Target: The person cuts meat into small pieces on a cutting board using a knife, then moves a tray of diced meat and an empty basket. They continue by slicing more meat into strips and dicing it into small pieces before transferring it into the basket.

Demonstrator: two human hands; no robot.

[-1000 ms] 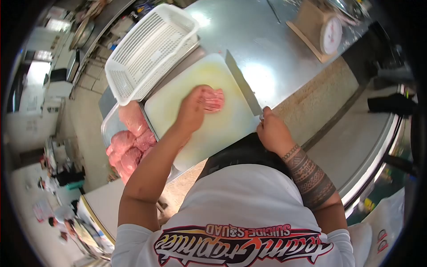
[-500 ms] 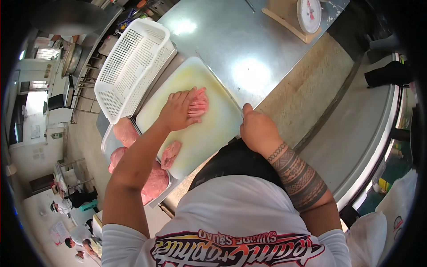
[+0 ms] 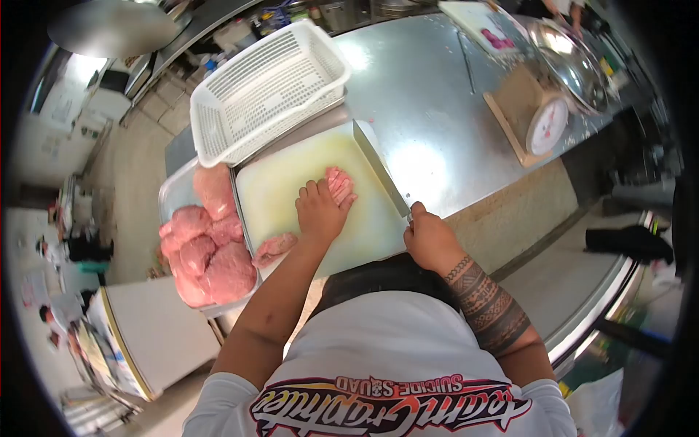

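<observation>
My left hand (image 3: 320,210) rests on a small heap of pink raw meat strips (image 3: 339,185) on the white cutting board (image 3: 291,167), its fingers curled against the near side. In my right hand (image 3: 431,239), closed around the handle, is a large knife (image 3: 380,169). Its wide blade stretches away along the board's right side, apart from the meat. A separate piece of raw meat (image 3: 274,248) lies near the board's lower left edge, beside my left forearm. Left of the board, a tray (image 3: 170,191) holds several large raw meat chunks (image 3: 211,255).
A white perforated basket (image 3: 269,95) stands behind the board. On the steel table (image 3: 408,65) are a dial scale (image 3: 520,109), a metal rod (image 3: 466,62), a metal bowl (image 3: 568,58) and another cutting board (image 3: 473,22). Other people are at the far right and left.
The view has swung, showing more of the tray and the scale. The knife's blade now shows its broad side, where before it was barely visible. My left hand stays at the meat strips.
</observation>
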